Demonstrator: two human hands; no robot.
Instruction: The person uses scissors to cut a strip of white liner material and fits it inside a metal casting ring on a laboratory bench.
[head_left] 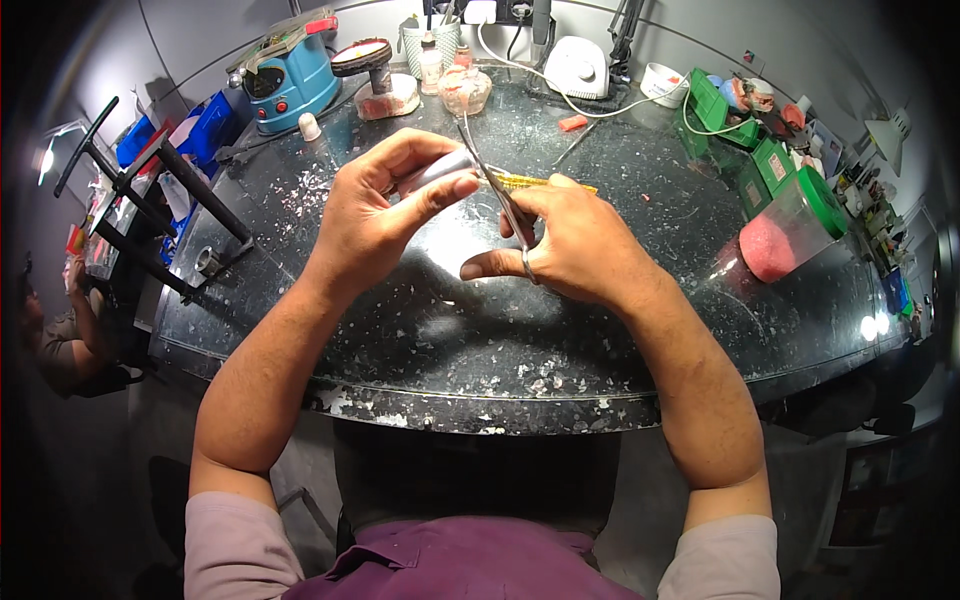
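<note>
My left hand (pixel 375 200) is closed around a pale, smooth roll-like piece (pixel 437 172), gripped between thumb and fingers; its exact kind is unclear. Metal scissors (pixel 493 185) are in my right hand (pixel 580 235), tips pointing up and away. Their blades cross at the right end of the pale piece; whether they touch it I cannot tell. My right thumb is stretched out by the handle loop. A thin yellow strip-like thing (pixel 520 182) shows behind my right fingers; whether it is held or lies on the bench is unclear.
Pale scraps dot the dark worktop (pixel 440 350). At the back stand a blue machine (pixel 290 85), a round-topped stand (pixel 368 75) and a white device (pixel 578 68). A green-lidded jar of pink powder (pixel 785 235) leans at right. Another person (pixel 75 320) sits far left.
</note>
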